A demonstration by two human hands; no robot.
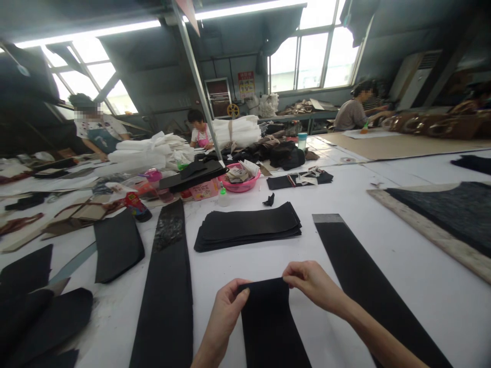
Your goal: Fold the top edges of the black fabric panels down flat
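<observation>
Between my two hands a black fabric strip (268, 322) is held up by its far end, its length running back toward me and out of the frame. My left hand (228, 312) pinches the strip's left corner between thumb and fingers. At the right corner, my right hand (307, 281) grips the edge in the same way. Just beyond lies a stack of black fabric pieces (249, 225). A long black strip with a grey end (372, 276) lies flat to the right. On the left rests another long black strip (169, 286) with a shiny patch near its far end.
More black pieces (118, 245) lie at the left. Farther back are a pink basket (240, 181) holding small pieces, a small green-capped bottle (223, 197) and a metal post (199, 82). A grey-edged dark panel (433, 220) lies right. Several people (351, 115) work beyond the table.
</observation>
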